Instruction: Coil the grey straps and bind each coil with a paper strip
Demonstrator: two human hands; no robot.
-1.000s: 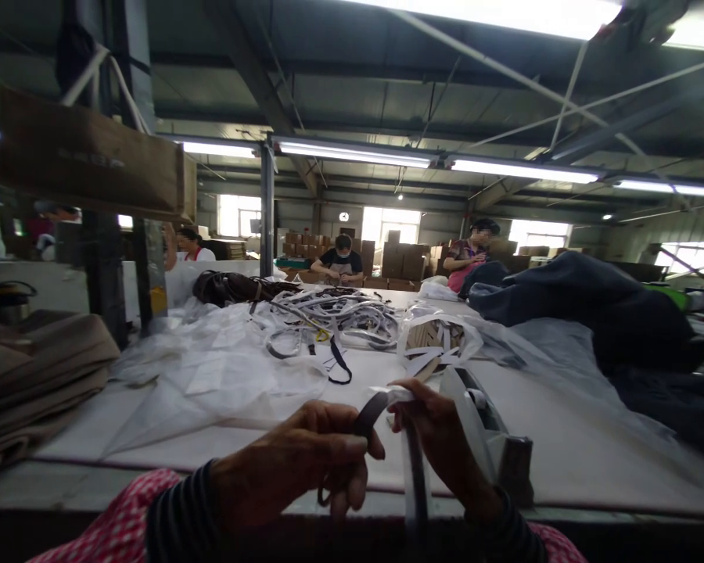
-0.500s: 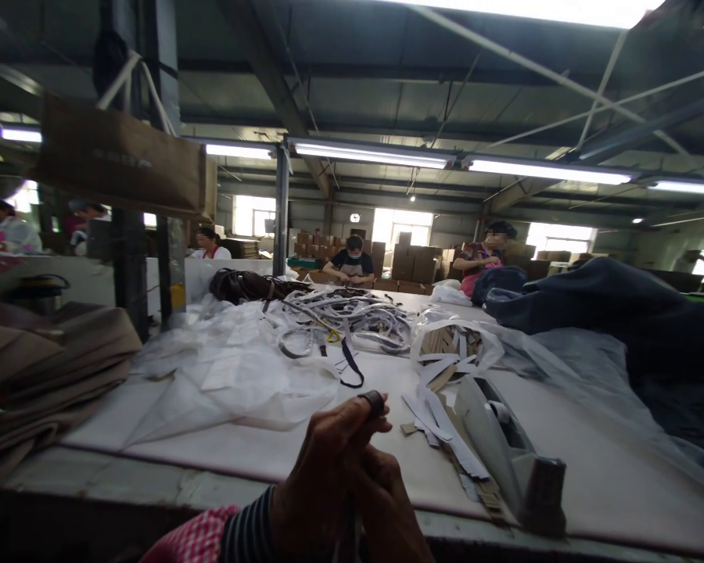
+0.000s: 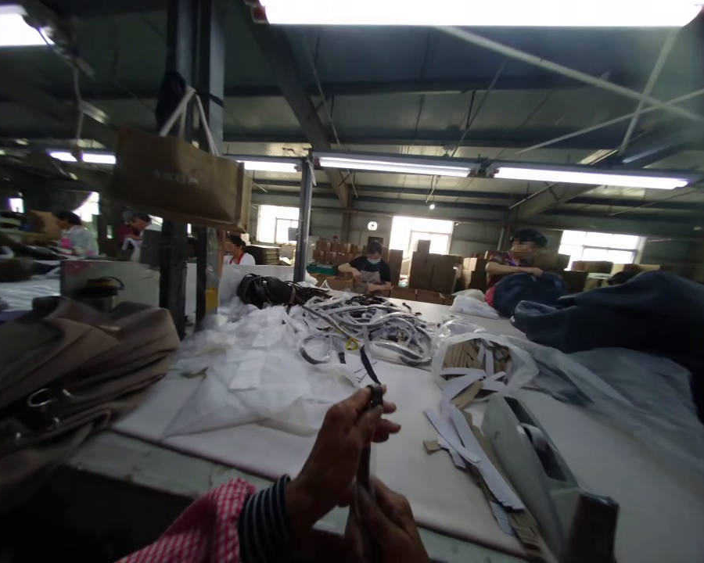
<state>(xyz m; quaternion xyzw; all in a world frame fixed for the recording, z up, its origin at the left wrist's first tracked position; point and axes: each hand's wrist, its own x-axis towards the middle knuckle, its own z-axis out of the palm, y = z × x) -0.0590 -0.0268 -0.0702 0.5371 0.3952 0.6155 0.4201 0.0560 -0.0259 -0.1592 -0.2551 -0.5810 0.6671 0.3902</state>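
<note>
Above the near table edge, my left hand (image 3: 343, 442) is closed around a dark strap (image 3: 364, 469), whose looped end sticks up by the fingertips. My right hand (image 3: 390, 524) grips the same strap lower down, close to the bottom of the view. A short length of strap shows between the two hands, running roughly upright. Right of the hands, white and tan paper strips (image 3: 463, 438) are strewn on the table (image 3: 407, 461). Beside them stands a grey tape dispenser (image 3: 528, 446).
A clear plastic bag (image 3: 522, 360) of strips lies ahead, with tangled straps (image 3: 375, 320) behind it. Plastic sheeting (image 3: 258, 375) covers the table's left part. Brown fabric (image 3: 94, 344) is piled left, dark blue fabric (image 3: 616, 313) right. A brown bag (image 3: 176, 180) hangs overhead. Co-workers stand beyond.
The view has swung left, so the surroundings sit further right. My right hand has slid down from my left, exposing strap between them.
</note>
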